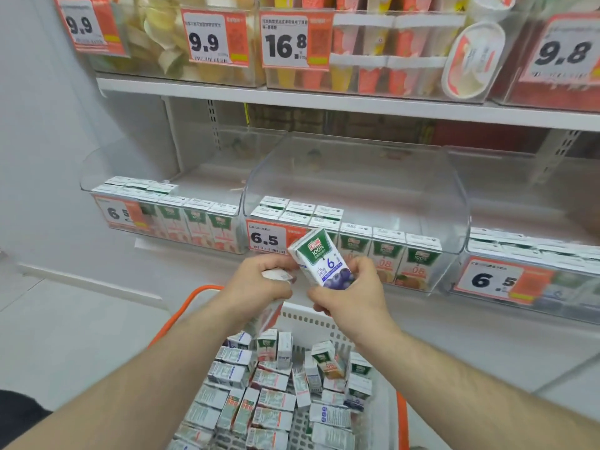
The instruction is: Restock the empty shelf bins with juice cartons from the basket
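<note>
My right hand (349,293) grips a blueberry juice carton (321,259) with a green top and a blue "6", held tilted in front of the middle clear bin (357,177). My left hand (259,284) holds another carton (268,311), mostly hidden under its fingers, just left of the first. Below both hands the white basket (311,319) with orange handles holds several loose juice cartons (269,384). The middle bin has rows of cartons along its front and left side; its back right part is bare.
A left bin (168,216) and a right bin (532,277) also hold cartons behind 6.5 price tags. The upper shelf (324,102) carries bins of fruit cups and tubs with price tags. A white wall and grey floor lie to the left.
</note>
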